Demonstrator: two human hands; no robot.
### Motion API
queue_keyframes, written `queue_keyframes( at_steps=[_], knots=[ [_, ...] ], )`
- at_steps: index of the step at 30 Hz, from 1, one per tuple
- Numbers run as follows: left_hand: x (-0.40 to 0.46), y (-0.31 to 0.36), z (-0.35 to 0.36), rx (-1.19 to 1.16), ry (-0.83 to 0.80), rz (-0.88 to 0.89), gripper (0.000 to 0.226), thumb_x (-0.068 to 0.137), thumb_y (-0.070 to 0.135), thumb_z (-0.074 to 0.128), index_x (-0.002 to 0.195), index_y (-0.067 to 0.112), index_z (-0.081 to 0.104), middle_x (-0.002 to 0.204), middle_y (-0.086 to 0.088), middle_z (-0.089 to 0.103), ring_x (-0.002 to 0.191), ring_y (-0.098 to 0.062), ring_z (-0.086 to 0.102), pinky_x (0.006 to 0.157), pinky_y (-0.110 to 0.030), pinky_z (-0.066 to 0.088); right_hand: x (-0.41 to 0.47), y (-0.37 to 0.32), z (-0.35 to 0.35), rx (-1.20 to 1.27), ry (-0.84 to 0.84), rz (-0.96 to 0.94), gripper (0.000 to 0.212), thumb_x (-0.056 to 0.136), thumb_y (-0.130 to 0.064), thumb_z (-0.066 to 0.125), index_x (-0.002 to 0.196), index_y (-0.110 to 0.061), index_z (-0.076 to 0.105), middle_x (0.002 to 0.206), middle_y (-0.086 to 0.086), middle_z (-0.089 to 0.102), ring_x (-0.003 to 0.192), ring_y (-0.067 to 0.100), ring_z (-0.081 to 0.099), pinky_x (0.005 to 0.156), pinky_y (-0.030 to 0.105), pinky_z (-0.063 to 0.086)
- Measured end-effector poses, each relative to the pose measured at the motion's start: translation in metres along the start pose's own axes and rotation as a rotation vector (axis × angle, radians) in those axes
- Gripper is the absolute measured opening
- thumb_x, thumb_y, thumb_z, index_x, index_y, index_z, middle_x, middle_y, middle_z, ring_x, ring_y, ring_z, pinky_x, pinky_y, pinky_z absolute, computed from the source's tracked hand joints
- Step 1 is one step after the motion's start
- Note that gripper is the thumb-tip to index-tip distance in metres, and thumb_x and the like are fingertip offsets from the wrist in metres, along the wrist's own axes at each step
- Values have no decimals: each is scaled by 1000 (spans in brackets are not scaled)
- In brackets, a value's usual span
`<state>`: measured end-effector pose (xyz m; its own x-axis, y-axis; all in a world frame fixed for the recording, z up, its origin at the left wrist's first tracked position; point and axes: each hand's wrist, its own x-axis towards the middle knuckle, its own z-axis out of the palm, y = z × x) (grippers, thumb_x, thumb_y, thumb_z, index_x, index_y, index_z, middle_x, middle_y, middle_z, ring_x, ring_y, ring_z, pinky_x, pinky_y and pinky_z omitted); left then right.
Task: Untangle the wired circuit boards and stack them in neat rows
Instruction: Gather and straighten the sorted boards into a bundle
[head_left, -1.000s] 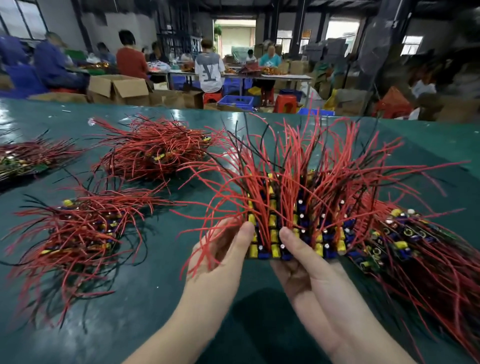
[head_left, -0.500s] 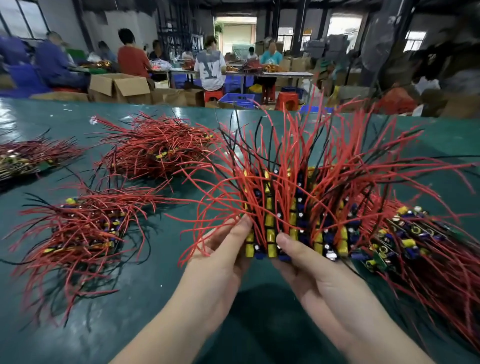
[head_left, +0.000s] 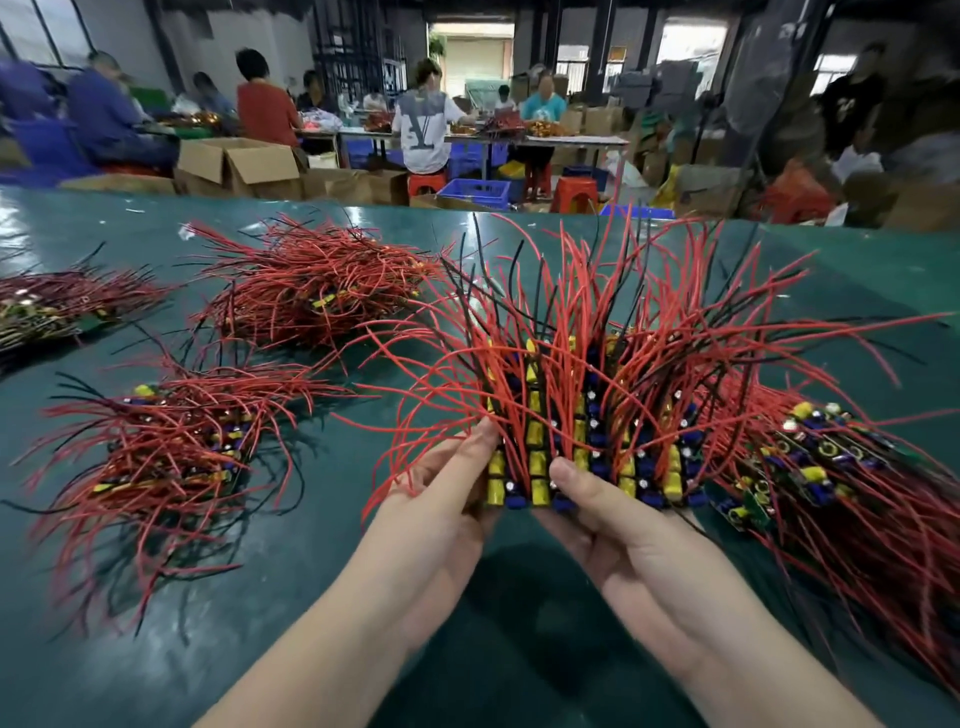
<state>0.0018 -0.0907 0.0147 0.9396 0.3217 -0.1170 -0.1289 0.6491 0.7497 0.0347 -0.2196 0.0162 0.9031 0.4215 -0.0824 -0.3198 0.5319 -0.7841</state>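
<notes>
Head view looks down on a wide dark-green surface (head_left: 322, 597) that carries everything, with a workshop of seated people (head_left: 421, 130) and cardboard boxes (head_left: 239, 163) beyond its far edge. Largest on it is the held bundle of wired circuit boards (head_left: 587, 441), standing in rows near the middle, its red and black wires (head_left: 571, 312) fanning upward and outward. To the right, touching that bundle, a long pile of boards (head_left: 831, 467) lies flat with its wires trailing toward the near right corner. A tangled heap (head_left: 171, 457) sits at the left, another red heap (head_left: 317, 296) lies farther back, and a smaller clump (head_left: 47, 306) rests at the far left edge (partly cut off).

Left hand (head_left: 441, 514) grips the bundle's left end, thumb pressed along its side and fingers (head_left: 415, 470) curled underneath among loose red wires. Right hand (head_left: 639, 540) holds the near edge from below, its thumb lying across the yellow and blue components (head_left: 524, 493) of the front row; its other fingers are hidden beneath the boards.
</notes>
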Motion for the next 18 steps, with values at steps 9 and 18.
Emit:
queue_keyframes(
  at_steps=[9,18],
  knots=[
    [-2,5,0,-16,-51,10,32,66,21,66,93,4,66,88,-10,67,60,-6,65,44,-12,45,-2,-3,-1,29,-8,13,58,51,-5,78,108,-3,68,103,15,74,90,22,73,64,29,59],
    [3,-8,1,114,81,178,19,95,12,50,93,7,68,96,-15,70,85,-19,66,79,-31,55,-1,5,2,-28,-31,-24,67,53,-11,79,118,-2,64,107,14,72,98,23,71,72,27,58]
  ],
)
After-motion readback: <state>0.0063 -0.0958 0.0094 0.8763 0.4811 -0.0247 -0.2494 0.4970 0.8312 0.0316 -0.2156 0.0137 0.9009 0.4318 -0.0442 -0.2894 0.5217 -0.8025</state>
